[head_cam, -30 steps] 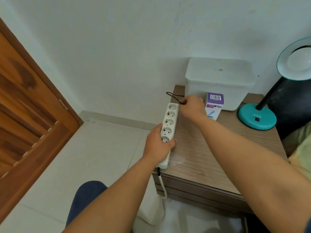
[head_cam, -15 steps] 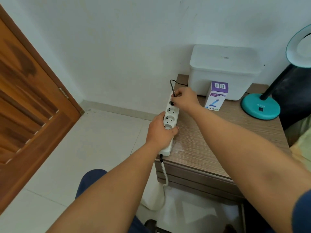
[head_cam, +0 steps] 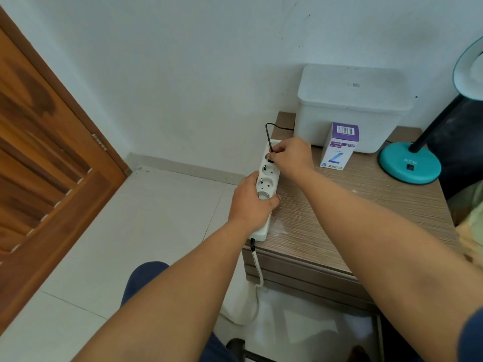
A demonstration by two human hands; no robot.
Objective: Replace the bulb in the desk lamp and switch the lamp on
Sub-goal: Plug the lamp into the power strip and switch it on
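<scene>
A white power strip [head_cam: 267,182] lies along the left edge of the wooden bedside table [head_cam: 352,212]. My left hand [head_cam: 252,202] grips the strip's near half and holds it down. My right hand [head_cam: 291,156] pinches the lamp's black plug [head_cam: 270,158], which sits in the strip's far socket. The black cord [head_cam: 271,126] loops back toward the wall. The teal desk lamp [head_cam: 409,165] stands at the table's right, its shade partly cut off by the frame's right edge. A purple and white bulb box [head_cam: 339,146] stands upright between my right hand and the lamp.
A white lidded plastic bin [head_cam: 352,105] stands at the back against the wall. A wooden door [head_cam: 44,158] is at the left. The strip's white cable [head_cam: 257,270] hangs down the table's front to the tiled floor. My knee is below.
My right hand brought the plug down from beyond the strip's far end into the far socket. My left hand kept its hold on the strip.
</scene>
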